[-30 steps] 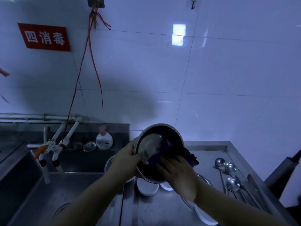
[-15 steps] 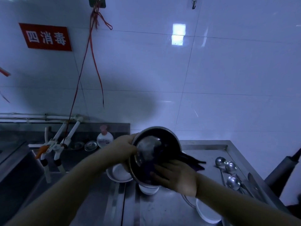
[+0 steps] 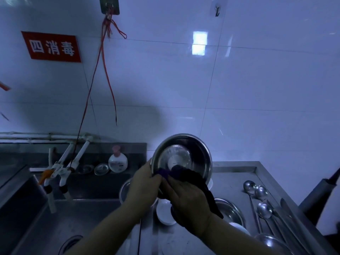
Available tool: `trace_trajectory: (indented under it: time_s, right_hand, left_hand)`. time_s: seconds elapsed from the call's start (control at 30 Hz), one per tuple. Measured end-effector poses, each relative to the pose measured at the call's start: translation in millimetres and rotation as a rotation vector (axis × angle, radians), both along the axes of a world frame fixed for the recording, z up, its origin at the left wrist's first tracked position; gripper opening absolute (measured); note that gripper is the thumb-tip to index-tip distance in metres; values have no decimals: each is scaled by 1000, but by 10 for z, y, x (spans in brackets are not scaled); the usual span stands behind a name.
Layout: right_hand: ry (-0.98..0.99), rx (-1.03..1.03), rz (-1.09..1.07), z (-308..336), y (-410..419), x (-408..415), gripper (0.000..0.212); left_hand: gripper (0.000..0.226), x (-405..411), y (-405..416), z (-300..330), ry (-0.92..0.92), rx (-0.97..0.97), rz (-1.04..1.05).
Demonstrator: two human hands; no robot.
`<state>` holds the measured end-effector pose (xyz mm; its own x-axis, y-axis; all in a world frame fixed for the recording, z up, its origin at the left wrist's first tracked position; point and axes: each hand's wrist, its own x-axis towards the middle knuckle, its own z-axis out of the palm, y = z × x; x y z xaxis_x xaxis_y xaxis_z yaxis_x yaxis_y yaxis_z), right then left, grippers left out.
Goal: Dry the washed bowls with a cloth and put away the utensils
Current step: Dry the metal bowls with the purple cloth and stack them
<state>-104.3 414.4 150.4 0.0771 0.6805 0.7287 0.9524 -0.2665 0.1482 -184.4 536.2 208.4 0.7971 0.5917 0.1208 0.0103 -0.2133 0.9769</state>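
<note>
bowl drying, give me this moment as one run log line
step: drying bowl | left hand: grips rim | right hand: holds cloth at lower rim | bowl: held up, tilted | spoons: on counter, untouched

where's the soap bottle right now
In the head view the soap bottle stands on the ledge behind the sink, left of the raised steel bowl.

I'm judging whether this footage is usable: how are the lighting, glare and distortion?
Head view: dim, blue-tinted light; a bright glare patch reflects off the wall tiles; a large soft shadow falls on the wall behind the steel bowl; wide-angle lens bends the counter edge; the dark cloth loses detail.
</note>
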Motion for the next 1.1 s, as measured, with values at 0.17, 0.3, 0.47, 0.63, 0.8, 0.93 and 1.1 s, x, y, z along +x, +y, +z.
trace_trajectory:
  time_s: [0.17,0.3,0.47,0.63,0.8,0.93,1.1]
  right_hand:
    - [-293,-267,145,71,-227,379,33]
    - [-402,-314,208,229,-316,529,26]
    - [-246,-6,40,280,-117,333,29]
    - [-120,-18,-68,136,-21,112,37]
    - [-26,-184,-17,202,-90,169,47]
    - [56,-175,-38,218,-84,90,50]
    - [208,12,-65,198,132,-222,53]
  left_hand:
    - [29,-45,300,301,230,383,-112]
    - [22,-15,492,531,393,541,-210]
    - [43,-54,94,219,57,72,-4]
    - [50,-27,-110,-26,-32,-228,50]
    - [62,-96,43,20,-41,-133,30]
    - [60,-93,58,36,-70,-169,29]
    - [46,-35,-90,43,-163,-266,40]
